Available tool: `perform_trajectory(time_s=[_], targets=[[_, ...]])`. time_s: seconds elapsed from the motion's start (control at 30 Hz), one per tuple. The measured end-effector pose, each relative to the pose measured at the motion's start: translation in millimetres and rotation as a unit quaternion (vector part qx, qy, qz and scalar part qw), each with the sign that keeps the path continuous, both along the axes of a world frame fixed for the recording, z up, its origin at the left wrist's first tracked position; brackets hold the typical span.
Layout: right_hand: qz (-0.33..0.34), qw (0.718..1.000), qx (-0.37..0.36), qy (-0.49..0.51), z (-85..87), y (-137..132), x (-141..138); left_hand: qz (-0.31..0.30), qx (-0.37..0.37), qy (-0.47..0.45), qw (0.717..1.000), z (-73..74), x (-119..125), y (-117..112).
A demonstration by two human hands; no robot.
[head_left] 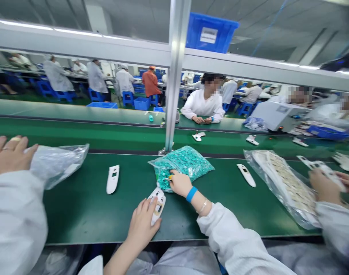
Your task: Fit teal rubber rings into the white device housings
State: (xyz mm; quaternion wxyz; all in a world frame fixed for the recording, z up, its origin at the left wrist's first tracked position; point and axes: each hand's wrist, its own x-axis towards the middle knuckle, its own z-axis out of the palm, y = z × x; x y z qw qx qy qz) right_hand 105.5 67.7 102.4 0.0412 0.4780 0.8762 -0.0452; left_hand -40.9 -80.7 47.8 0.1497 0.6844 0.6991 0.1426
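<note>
My left hand (142, 221) is closed on a white plastic housing (158, 208) with cut-outs, held at a slant on the green bench. My right hand (181, 184), with a blue band at the wrist, reaches to the mouth of a clear bag of small teal parts (188, 162). Its fingers are pinched around a small thin tool (170, 177) with a yellow part and a pale tip; the tool's kind cannot be made out. Another white housing (112, 179) lies to the left, and one more housing (246, 175) lies right of the bag.
A co-worker's hand (12, 152) rests by a clear bag (59, 162) at left. At right, a co-worker's hands (326, 185) hold white housings beside a bag of parts (283, 183). A metal post (174, 76) rises behind the teal bag. White pieces (198, 136) lie on the green belt beyond.
</note>
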Motion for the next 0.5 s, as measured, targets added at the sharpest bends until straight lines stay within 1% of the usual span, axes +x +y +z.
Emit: perform_trajectory(time_s=[0.1, 0.2, 0.27, 0.33, 0.4, 0.43, 0.5], targets=[[0.013, 1.0, 0.014, 0.005, 1.4, 2.7, -4.9, 0.062, 0.008, 0.014, 0.998, 4.1, -2.9, 6.4], [0.026, 0.999, 0.036, 0.01, 1.1, 4.9, -14.4, 0.118, 0.02, 0.004, 0.993, 5.3, -2.3, 11.7], [0.037, 0.998, 0.044, 0.011, 0.2, 5.9, -20.8, 0.125, 0.035, -0.016, 0.991, 5.5, -1.4, 14.3], [0.044, 0.998, 0.044, 0.009, -1.0, 7.9, -25.3, 0.132, 0.066, -0.039, 0.988, 7.7, -6.9, 18.4], [0.039, 0.998, 0.039, 0.009, -2.4, 11.3, -27.0, 0.169, 0.102, -0.062, 0.978, 13.2, -25.3, 27.3], [0.032, 0.999, 0.037, 0.011, -3.2, 13.3, -26.9, 0.202, 0.118, -0.072, 0.97, 16.8, -39.9, 34.4], [0.015, 0.999, 0.034, 0.021, -4.9, 16.9, -25.6, 0.268, 0.126, -0.082, 0.952, 24.1, -76.1, 53.4]])
